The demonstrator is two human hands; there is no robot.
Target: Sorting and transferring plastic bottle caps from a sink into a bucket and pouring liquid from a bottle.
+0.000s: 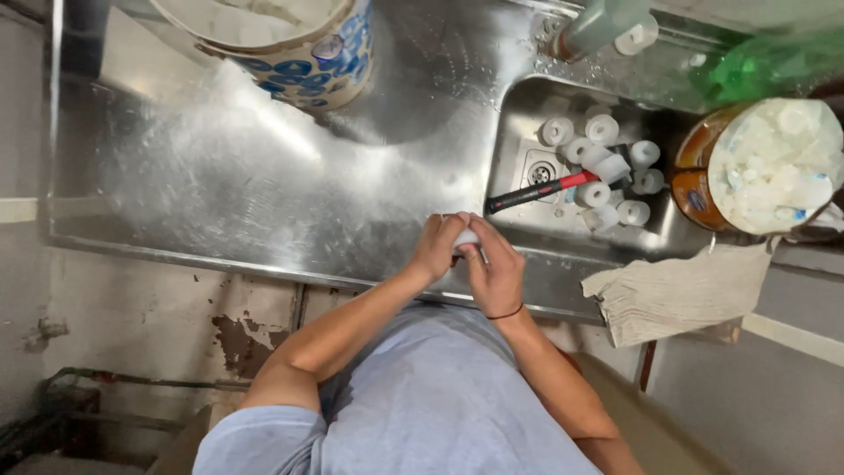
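Both hands meet over the front edge of the steel counter [220, 185], just beside the sink [519, 114], so whatever falls lands on metal. Between them sits a small white cap [467, 237], mostly hidden. The left hand [437, 246] curls its fingers around the cap from one side; the right hand [495, 271] (a dark band at its wrist) presses fingers over it from the other. Both forearms angle inward, elbows wide, wrists bent. More white caps [607, 163] lie in the sink with a red-handled tool [538, 190], close enough to reach. A cloth [677, 295] drapes over the counter's edge.
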